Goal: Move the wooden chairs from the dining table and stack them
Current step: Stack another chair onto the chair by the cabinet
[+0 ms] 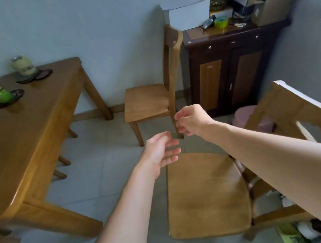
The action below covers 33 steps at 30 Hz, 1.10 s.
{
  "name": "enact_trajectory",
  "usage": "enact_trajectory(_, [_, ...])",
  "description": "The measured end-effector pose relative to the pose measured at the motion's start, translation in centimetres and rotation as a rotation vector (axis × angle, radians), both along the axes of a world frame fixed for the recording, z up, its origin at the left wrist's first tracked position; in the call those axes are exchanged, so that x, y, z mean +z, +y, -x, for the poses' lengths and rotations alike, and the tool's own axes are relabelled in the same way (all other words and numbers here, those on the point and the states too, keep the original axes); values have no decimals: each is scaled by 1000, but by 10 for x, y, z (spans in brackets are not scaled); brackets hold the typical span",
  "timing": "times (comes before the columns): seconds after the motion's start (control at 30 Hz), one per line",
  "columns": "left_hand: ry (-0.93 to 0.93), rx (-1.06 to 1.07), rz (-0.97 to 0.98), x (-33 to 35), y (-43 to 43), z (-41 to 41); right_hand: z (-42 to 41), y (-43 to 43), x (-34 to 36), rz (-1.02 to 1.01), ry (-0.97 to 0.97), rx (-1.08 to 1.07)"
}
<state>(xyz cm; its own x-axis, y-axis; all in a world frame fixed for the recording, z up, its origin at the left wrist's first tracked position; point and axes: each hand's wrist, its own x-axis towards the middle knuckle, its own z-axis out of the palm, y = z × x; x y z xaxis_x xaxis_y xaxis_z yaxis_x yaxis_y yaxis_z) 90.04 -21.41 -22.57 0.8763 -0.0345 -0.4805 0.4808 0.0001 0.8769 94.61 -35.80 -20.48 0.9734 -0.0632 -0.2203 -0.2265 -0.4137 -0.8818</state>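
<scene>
A wooden chair (pixel 206 196) stands right below me, its seat facing up and its backrest at the right. A second wooden chair (pixel 145 100) stands farther off by the wall, between the dining table (pixel 20 131) and a dark cabinet. Chair legs (pixel 60 160) show under the table's right side. My left hand (pixel 161 151) hovers above the near chair's front edge, fingers apart, holding nothing. My right hand (pixel 192 120) is stretched out toward the far chair, fingers loosely curled and empty, touching neither chair.
On the table are a green mug (pixel 1 95) on a dark coaster and a cap (pixel 22 65). The dark cabinet (pixel 231 68) at the back right carries boxes and papers. A pink bin (pixel 254 119) sits behind the near chair. Grey tiled floor lies between table and chairs.
</scene>
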Motion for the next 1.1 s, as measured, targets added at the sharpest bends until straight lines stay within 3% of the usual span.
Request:
enact_trajectory(0.33, [21,-54,22,-8,80,-42,-21,57,-2,-18,76,-92])
enact_trajectory(1.1, [48,-123,62,-25,65,-282,-244,28,-7,0,214,-150])
